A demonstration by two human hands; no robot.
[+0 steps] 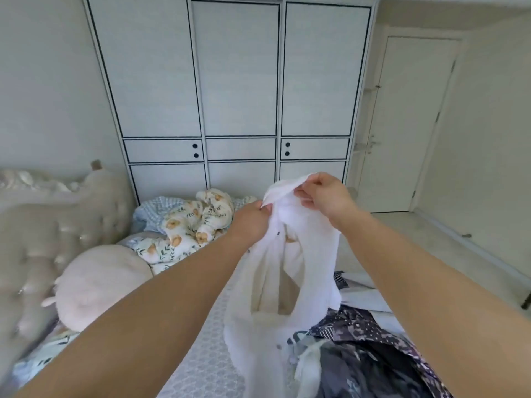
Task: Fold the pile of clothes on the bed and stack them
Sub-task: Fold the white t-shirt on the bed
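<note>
Hands, left hand (253,218) and right hand (324,196), pinch white garment (287,268) at its top edge, letting it hang straight above the bed (207,354) for folding

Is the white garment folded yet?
Not folded: white garment hangs loose, pinched at its top by left hand and right hand.

No writing, label, brand or number can be read anywhere (the fabrics carry only printed patterns).
</note>
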